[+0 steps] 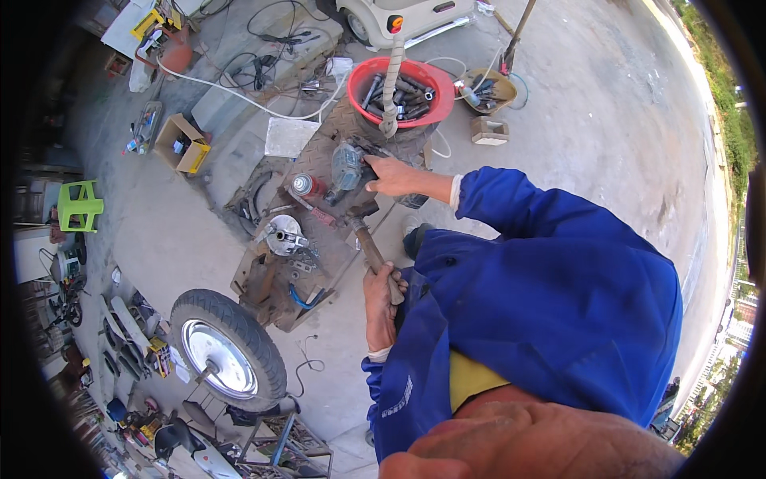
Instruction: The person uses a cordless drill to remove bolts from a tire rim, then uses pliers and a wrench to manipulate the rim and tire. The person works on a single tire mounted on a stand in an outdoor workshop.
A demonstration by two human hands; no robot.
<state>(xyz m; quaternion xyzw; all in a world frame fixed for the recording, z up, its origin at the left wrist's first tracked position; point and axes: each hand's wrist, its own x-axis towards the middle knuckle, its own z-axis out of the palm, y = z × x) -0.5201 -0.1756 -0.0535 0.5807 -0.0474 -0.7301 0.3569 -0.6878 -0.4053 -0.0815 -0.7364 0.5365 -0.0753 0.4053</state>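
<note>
My left hand point(383, 294) is wrapped round the wooden handle of a hammer point(369, 246), whose dark head rests by the edge of a worn metal work plate point(331, 132). At the far side my right hand point(391, 176) is closed on the grip of a teal cordless impact wrench point(347, 165), which lies on the plate; part of its grip is hidden under the hand. Beside the wrench stand a red spray can point(303, 185) and a red-handled tool point(321, 215). Nearer me lie a silver wheel hub point(284, 235), a short chain point(302, 265) and a blue strap-like piece point(306, 298).
A red tub point(447, 89) full of sockets and tools stands at the plate's far end, with a tan bowl point(507, 94) of tools beyond. A tyred wheel point(274, 363) stands at lower left. An open carton point(179, 144), green stool point(80, 206) and loose cables point(267, 36) lie around.
</note>
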